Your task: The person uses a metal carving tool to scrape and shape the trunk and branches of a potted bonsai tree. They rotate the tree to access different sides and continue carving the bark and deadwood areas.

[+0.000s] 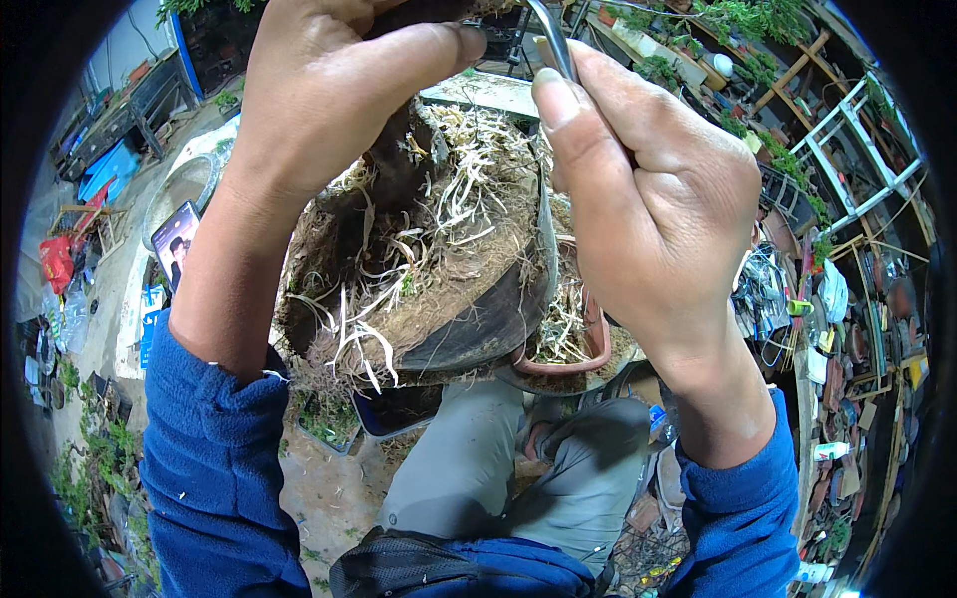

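My left hand is at the top, its thumb stretched across a rough brown woody stem; the fingers are partly hidden beyond it. My right hand is closed on a bent grey metal tool, whose working end is out of the picture. Below both hands stands a mass of soil and roots, strewn with pale curled wood shavings. A dark curved pot wall shows at its near side. Beside it on the right, a reddish-brown planter also holds shavings.
A lit phone leans beside my left forearm, near a round clear bowl. My legs in grey trousers are under the work. At right are a pale ladder-like frame and cluttered shelving; a red bag is far left.
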Available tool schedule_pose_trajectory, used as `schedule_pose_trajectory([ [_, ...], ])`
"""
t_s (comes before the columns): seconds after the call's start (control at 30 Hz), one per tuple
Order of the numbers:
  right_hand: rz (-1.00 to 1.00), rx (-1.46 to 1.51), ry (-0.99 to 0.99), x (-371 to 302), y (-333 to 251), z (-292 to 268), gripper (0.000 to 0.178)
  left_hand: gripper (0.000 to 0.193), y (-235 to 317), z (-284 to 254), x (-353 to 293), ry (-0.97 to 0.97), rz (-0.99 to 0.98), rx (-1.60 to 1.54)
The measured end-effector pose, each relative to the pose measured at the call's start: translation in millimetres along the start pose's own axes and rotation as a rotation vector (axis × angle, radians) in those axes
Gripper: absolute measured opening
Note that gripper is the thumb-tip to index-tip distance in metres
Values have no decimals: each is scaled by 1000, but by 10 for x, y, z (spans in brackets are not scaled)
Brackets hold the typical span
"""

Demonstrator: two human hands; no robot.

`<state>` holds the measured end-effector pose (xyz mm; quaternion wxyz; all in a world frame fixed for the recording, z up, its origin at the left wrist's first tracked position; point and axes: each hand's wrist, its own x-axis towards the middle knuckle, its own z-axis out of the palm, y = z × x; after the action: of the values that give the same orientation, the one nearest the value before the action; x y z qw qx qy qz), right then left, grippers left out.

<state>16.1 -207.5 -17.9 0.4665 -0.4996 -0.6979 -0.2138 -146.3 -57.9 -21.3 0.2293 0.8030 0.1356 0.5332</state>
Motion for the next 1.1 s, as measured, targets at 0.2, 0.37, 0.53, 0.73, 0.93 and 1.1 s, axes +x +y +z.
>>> schedule_pose_trajectory([
  [0.2,18,-83,90,48,-53,91,24,19,135,-11,175,-4,505,547],
  [0.37,-34,-209,35,111,-83,34,20,24,354,160,116,49,71,120],
  [0.53,-127,-259,-90,286,-96,-87,17,21,216,213,165,58,13,-817],
  [0.73,312,24,-445,504,-329,-458,30,20,56,231,157,140,98,-339],
  [0.93,-46,218,-411,656,-112,-305,26,16,188,115,130,109,42,-103],
  [1.1,358,169,-349,486,-242,-370,35,22,159,116,121,117,134,-181],
])
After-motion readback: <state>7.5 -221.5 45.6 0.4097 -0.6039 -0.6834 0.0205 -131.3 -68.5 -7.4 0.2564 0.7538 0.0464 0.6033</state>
